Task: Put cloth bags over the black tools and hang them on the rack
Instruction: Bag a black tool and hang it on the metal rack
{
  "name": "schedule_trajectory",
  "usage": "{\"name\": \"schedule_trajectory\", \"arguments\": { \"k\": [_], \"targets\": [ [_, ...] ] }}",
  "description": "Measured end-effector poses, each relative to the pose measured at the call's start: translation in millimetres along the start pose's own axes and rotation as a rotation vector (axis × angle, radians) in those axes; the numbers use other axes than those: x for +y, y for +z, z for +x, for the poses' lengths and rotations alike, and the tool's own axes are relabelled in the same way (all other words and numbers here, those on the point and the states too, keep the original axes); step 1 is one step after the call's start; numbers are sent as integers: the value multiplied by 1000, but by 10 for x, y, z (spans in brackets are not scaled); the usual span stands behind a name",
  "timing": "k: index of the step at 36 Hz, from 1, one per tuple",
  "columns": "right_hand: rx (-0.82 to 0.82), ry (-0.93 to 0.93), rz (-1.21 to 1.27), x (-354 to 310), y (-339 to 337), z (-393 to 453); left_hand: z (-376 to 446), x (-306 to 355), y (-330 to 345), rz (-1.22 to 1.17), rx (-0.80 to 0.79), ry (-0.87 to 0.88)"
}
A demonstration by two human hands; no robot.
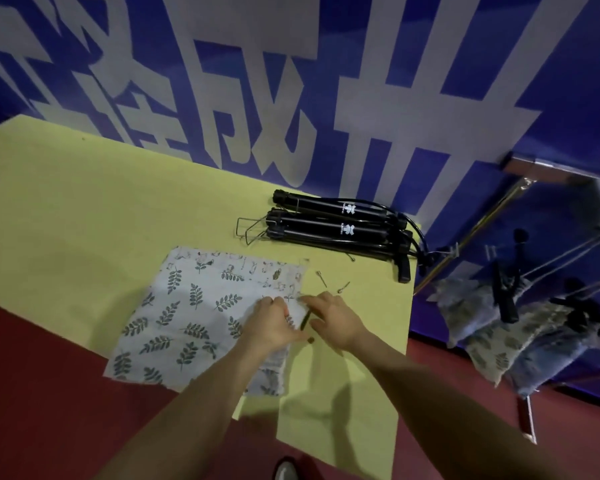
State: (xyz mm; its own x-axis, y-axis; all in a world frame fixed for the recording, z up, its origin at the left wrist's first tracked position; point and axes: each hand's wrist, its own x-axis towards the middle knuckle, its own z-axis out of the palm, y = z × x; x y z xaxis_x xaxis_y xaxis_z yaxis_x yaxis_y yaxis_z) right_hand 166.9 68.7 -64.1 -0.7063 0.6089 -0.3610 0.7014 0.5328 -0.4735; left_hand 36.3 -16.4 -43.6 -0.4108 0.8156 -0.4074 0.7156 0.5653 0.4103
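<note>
Head view: both hands meet at the leaf-print cloth bag's [201,317] right edge on the yellow table [84,209]. Left hand [271,323] pinches the fabric; right hand [336,320] grips a thin dark piece, too small to identify. Black tools [340,226] lie beyond.

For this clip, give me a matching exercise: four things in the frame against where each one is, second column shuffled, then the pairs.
Things:
1. leaf-print cloth bag
2. black tools
3. loose pins
4. covered tools

Places:
A. hanging on the rack at the right, off the table
B. stacked at the table's far right corner
C. flat on the table, under the left hand
D. on bare tabletop just beyond the right hand

Pairs: 1-C, 2-B, 3-D, 4-A
</note>
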Motion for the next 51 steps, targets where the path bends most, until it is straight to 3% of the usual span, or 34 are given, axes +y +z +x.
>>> {"name": "schedule_trajectory", "arguments": {
  "k": [4,9,14,16,20,27,32,36,40,43,51],
  "targets": [
    [24,-44,-66,-30,52,118,38,30,-73,-13,-43,3],
    [97,-63,-38,-99,2,187,14,27,-228,-281,-18,13],
    [180,-30,291,-247,-173,211,27,51,-504,-373,42,114],
    [204,-21,427,-287,-243,238,18,84,-621,-208,70,192],
    [287,-41,468,-311,-394,292,-105,230,-828,287,104,356],
    [343,-69,435,-319,-590,338,-95,241,-864,566,61,332],
    [403,-68,283,-262,-716,384,-51,271,-834,376,44,374],
    [418,-68,381,-161,-854,407,-3,346,-814,80,-38,376],
    [414,42,510,91,-835,401,127,415,-841,-205,11,272],
    [349,173,520,308,-738,363,241,434,-834,-260,50,247],
    [114,207,10,675,-462,387,398,455,-714,-300,-10,192]
  ]
}}
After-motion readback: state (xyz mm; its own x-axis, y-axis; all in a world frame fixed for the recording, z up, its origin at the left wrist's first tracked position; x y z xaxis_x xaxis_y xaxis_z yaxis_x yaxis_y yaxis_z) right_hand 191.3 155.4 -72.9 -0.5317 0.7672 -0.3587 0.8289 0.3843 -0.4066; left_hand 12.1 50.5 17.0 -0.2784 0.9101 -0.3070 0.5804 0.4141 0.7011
